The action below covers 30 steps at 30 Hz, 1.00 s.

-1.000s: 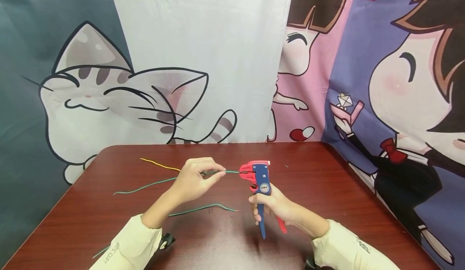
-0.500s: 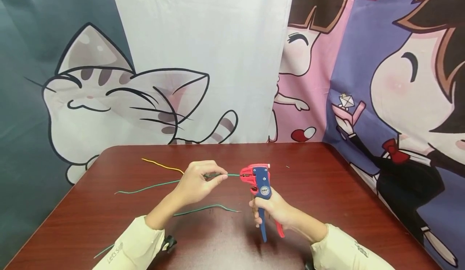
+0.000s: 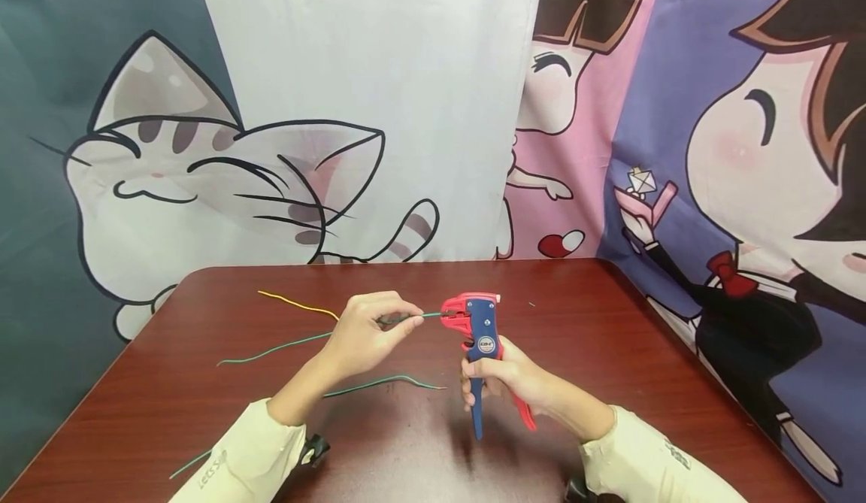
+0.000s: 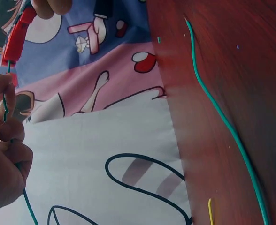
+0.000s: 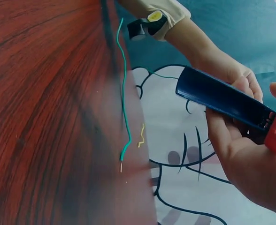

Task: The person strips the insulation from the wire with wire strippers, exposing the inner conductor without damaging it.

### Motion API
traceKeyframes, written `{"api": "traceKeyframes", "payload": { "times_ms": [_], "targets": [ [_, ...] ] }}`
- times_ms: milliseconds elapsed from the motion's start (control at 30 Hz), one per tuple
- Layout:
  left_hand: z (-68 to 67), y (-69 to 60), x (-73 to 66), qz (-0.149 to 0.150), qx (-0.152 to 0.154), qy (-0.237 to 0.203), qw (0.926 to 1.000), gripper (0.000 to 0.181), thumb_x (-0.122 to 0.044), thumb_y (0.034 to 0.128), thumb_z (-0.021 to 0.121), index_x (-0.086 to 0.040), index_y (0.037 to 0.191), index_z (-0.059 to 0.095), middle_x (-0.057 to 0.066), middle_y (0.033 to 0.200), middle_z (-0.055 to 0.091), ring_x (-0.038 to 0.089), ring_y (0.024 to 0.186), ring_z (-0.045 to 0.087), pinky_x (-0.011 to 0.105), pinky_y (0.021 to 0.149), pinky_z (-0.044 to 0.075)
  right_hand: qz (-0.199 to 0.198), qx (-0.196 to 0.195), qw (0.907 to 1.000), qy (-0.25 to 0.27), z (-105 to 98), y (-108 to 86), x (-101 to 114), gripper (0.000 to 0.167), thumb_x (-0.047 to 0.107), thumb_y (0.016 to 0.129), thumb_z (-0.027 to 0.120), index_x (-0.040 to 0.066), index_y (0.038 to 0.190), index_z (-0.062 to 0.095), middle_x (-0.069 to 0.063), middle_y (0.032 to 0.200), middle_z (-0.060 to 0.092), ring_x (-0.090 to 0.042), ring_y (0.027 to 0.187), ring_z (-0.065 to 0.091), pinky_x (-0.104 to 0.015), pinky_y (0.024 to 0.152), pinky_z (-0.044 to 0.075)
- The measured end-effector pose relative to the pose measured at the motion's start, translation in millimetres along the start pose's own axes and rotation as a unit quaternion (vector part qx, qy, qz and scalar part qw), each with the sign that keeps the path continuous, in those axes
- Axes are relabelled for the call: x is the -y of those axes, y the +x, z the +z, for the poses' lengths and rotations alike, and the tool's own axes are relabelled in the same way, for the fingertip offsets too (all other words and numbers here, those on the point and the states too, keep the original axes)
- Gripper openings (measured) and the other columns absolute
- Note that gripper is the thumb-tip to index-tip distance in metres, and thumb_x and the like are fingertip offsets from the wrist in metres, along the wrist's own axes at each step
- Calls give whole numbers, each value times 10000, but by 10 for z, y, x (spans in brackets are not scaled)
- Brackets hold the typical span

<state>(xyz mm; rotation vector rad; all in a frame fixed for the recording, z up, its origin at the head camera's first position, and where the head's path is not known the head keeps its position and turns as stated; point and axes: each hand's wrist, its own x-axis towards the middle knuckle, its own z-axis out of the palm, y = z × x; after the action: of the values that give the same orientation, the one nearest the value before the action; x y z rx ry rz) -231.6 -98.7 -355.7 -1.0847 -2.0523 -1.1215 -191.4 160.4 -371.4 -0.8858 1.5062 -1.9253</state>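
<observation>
My left hand (image 3: 368, 334) pinches a green wire (image 3: 431, 314) between thumb and fingers, near its right end. That end reaches the jaws of a red and blue wire stripper (image 3: 482, 321); how deep it sits is hard to tell. My right hand (image 3: 510, 379) grips the stripper upright, fingers around the handles. In the right wrist view the blue handle (image 5: 222, 96) crosses in front of the left hand. From the left hand the wire's tail (image 4: 29, 204) runs downward in the left wrist view. Another green wire (image 3: 399, 377), with a bare copper tip (image 5: 121, 167), lies on the table below the hands.
A yellow wire (image 3: 298, 305) lies on the dark red table (image 3: 379, 450) behind the left hand. One green length (image 3: 274, 347) extends left of that hand. A small green scrap (image 3: 532, 304) is at the back right. A cartoon-printed cloth (image 3: 406, 112) hangs behind the table.
The stripper's handles stand wider apart than half a second ago, and the tool has tilted slightly. My left hand keeps its pinch on the green wire. The view has shifted a little.
</observation>
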Motion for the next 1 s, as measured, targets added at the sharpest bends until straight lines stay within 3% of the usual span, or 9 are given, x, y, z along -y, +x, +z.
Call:
{"api": "traceKeyframes", "payload": {
  "times_ms": [433, 500, 633, 700, 900, 1000],
  "targets": [
    [58, 40, -65, 113, 67, -18, 9999, 66, -125, 856, 772, -175, 899, 773, -132, 715, 592, 53, 581, 463, 195, 521, 379, -176, -365, 9992, 26, 54, -33, -96, 83, 19, 960, 466, 81, 955, 521, 27, 676, 614, -94, 584, 616, -309, 648, 565],
    [51, 44, -69, 131, 86, -18, 9999, 60, -133, 860, 772, -172, 904, 774, -133, 726, 603, 63, 587, 481, 190, 524, 386, -262, -394, 9989, -13, 63, -18, -105, 55, 9, 955, 467, 6, 910, 500, 22, 658, 609, -97, 563, 605, -302, 631, 560],
    [20, 30, -60, 139, 27, 94, 9999, 64, -135, 845, 786, -167, 899, 777, -136, 731, 615, 47, 595, 487, 183, 523, 386, -193, -459, 9986, -157, 68, 52, -138, 225, 6, 943, 471, -172, 837, 383, 22, 621, 594, -100, 532, 585, -301, 616, 550],
    [9, 12, -51, 119, 23, 180, 9998, 65, -131, 836, 792, -169, 887, 778, -141, 723, 606, 32, 594, 472, 184, 523, 379, -96, -495, 9985, -205, 68, 76, -163, 257, -3, 935, 464, -205, 830, 347, 21, 611, 589, -101, 527, 583, -307, 617, 551],
    [17, -11, -36, 6, 165, 292, 9994, 63, -140, 844, 788, -185, 886, 777, -155, 718, 590, 26, 595, 462, 197, 530, 385, 255, -681, 9972, -149, 71, 59, -187, 108, 14, 922, 470, 4, 817, 497, 23, 613, 580, -104, 525, 584, -319, 616, 556],
    [7, -12, -28, -102, 114, 220, 9996, 71, -131, 843, 789, -189, 882, 777, -157, 721, 593, 33, 595, 463, 206, 531, 387, 288, -399, 9987, 150, 76, 46, -140, 99, 36, 942, 475, 60, 873, 541, 18, 685, 604, -114, 591, 604, -341, 670, 564]
  ]
}}
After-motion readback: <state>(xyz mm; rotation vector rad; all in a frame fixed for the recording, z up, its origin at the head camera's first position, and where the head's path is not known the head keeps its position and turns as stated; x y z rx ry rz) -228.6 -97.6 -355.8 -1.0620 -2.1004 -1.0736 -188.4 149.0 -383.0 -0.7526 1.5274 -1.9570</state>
